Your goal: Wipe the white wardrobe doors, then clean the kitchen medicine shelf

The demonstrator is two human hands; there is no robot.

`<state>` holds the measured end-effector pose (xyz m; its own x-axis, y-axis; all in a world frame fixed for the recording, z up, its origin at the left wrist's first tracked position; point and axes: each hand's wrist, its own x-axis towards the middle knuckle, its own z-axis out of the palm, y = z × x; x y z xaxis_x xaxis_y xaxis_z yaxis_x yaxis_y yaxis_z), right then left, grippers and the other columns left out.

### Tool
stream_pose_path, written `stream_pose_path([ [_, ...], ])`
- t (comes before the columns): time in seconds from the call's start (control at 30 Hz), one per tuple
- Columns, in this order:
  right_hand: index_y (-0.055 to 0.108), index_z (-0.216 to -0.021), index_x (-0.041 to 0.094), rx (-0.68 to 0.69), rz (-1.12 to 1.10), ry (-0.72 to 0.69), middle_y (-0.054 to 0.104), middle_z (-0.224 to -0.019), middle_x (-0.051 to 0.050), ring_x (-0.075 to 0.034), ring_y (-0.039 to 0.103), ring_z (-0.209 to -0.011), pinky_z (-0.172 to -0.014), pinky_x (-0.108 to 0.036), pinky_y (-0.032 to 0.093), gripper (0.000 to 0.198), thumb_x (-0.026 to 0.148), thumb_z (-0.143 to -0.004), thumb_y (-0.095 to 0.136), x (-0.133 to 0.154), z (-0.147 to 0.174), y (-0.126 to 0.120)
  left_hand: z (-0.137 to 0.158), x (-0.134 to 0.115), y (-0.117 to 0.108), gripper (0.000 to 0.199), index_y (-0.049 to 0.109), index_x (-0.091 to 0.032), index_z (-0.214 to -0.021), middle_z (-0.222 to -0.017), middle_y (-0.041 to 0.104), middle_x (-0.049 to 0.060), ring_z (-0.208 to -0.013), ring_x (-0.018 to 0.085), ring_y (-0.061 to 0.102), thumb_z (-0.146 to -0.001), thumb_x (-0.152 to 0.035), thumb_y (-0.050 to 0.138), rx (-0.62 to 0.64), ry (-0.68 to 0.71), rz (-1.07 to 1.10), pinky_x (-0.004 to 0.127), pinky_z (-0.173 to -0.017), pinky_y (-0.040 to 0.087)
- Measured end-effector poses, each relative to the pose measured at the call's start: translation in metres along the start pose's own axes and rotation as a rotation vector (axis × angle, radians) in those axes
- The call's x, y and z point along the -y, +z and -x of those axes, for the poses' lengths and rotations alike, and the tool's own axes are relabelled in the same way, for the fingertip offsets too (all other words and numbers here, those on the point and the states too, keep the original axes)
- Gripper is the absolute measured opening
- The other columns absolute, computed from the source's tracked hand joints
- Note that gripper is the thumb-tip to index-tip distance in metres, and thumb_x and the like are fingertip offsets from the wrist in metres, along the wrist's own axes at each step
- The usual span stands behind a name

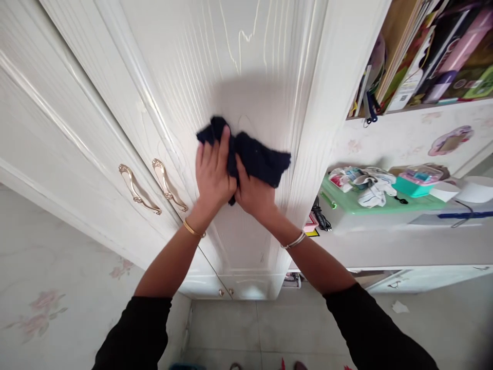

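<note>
A dark navy cloth (262, 158) lies bunched against the white cabinet door (246, 67), under both hands. My left hand (215, 172) presses on the cloth's left part, its fingers pointing up and the index finger lying over the fabric. Beside it, my right hand (254, 192) grips the lower edge of the cloth, with most of its fingers hidden behind the fabric. The two hands touch near the thumbs. To the left of them are two ornate gold handles, the nearer one (168, 185) on this door and the other (138, 190) on the neighbouring door.
A shelf of books (435, 61) stands at upper right. Below it, a desk (377, 246) bears a green box lid (408, 204) with crumpled cloths or bags and a teal container (418, 185). A white scrap (399, 307) lies on the tiled floor (227, 329).
</note>
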<state>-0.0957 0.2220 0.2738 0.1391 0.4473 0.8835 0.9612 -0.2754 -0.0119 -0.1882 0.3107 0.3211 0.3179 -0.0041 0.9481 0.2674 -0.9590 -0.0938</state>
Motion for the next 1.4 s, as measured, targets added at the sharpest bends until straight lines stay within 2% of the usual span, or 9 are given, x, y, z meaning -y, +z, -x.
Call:
stream_pose_path([
  [0.13,0.025,-0.167,0.024,-0.052,0.007,-0.034,0.047,-0.162,-0.011,-0.030,0.039,-0.154,-0.128,-0.053,0.031,0.062,0.036,-0.107,0.039,-0.001,-0.005,-0.005,-0.008,-0.008,-0.004,0.069,0.027,-0.014,-0.164,-0.160,0.048,0.014,-0.154,0.029,0.035,-0.096,-0.028,0.035,-0.060,-0.033,-0.023,0.051,-0.131,0.016],
  [0.37,0.068,-0.140,0.025,0.418,-0.015,0.029,0.072,-0.134,-0.017,-0.033,0.070,-0.121,-0.107,-0.050,0.056,0.046,0.028,-0.095,0.059,-0.032,0.186,0.064,0.196,-0.046,0.064,0.080,0.035,-0.007,-0.161,-0.114,0.074,0.023,-0.104,0.039,0.070,-0.085,-0.028,0.045,0.347,-0.140,-0.137,0.063,-0.106,0.048],
  [0.47,0.070,-0.137,0.025,0.411,-0.011,0.007,0.072,-0.133,-0.017,-0.035,0.069,-0.122,-0.109,-0.055,0.054,0.045,0.027,-0.092,0.060,-0.048,0.215,0.065,0.221,-0.068,0.080,0.088,0.028,-0.005,-0.163,-0.112,0.073,0.024,-0.104,0.041,0.070,-0.079,-0.022,0.046,0.394,-0.193,-0.096,0.067,-0.102,0.049],
  [0.6,0.059,-0.148,0.019,0.306,-0.016,-0.080,0.067,-0.140,-0.021,-0.036,0.063,-0.130,-0.115,-0.055,0.048,0.053,0.029,-0.097,0.055,-0.059,0.146,0.026,0.142,-0.073,0.070,0.086,0.021,-0.003,-0.164,-0.117,0.071,0.024,-0.115,0.039,0.066,-0.084,-0.023,0.043,0.201,-0.245,-0.110,0.066,-0.116,0.038],
  [0.9,0.014,-0.167,0.014,-0.106,-0.073,-0.282,0.063,-0.137,-0.015,-0.028,0.057,-0.135,-0.117,-0.052,0.043,0.061,0.023,-0.108,0.025,-0.036,-0.144,-0.104,-0.155,-0.013,-0.042,0.068,0.022,-0.023,-0.165,-0.171,0.031,0.003,-0.163,0.023,0.013,-0.103,-0.047,0.033,-0.162,-0.017,-0.047,0.047,-0.135,0.002],
  [1.0,0.014,-0.167,0.013,-0.125,-0.090,-0.305,0.059,-0.144,-0.018,-0.030,0.057,-0.136,-0.114,-0.051,0.047,0.061,0.023,-0.108,0.026,-0.032,-0.134,-0.100,-0.136,-0.019,-0.038,0.066,0.018,-0.022,-0.166,-0.174,0.023,0.003,-0.164,0.021,0.003,-0.105,-0.043,0.028,-0.211,-0.046,-0.056,0.049,-0.135,0.002],
  [1.23,0.038,-0.162,0.022,0.154,-0.047,-0.331,0.068,-0.139,-0.018,-0.030,0.066,-0.128,-0.109,-0.046,0.054,0.060,0.023,-0.102,0.042,-0.059,0.062,-0.034,0.075,-0.059,0.034,0.076,0.017,-0.002,-0.164,-0.146,0.056,0.028,-0.143,0.038,0.049,-0.093,-0.023,0.035,0.033,-0.185,-0.154,0.068,-0.124,0.024],
  [1.3,0.038,-0.162,0.021,0.165,-0.053,-0.293,0.072,-0.132,-0.019,-0.030,0.069,-0.122,-0.106,-0.048,0.055,0.061,0.023,-0.102,0.039,-0.064,0.067,-0.036,0.072,-0.065,0.033,0.077,0.020,-0.004,-0.164,-0.144,0.059,0.025,-0.137,0.037,0.055,-0.090,-0.020,0.037,0.063,-0.174,-0.158,0.067,-0.125,0.025],
  [1.4,0.033,-0.164,0.016,0.049,-0.029,-0.248,0.066,-0.139,-0.023,-0.033,0.061,-0.133,-0.108,-0.049,0.054,0.063,0.025,-0.102,0.039,-0.065,0.004,-0.062,-0.010,-0.063,0.008,0.073,0.026,-0.009,-0.163,-0.147,0.058,0.019,-0.142,0.033,0.051,-0.092,-0.024,0.037,0.034,-0.050,-0.137,0.058,-0.128,0.024],
])
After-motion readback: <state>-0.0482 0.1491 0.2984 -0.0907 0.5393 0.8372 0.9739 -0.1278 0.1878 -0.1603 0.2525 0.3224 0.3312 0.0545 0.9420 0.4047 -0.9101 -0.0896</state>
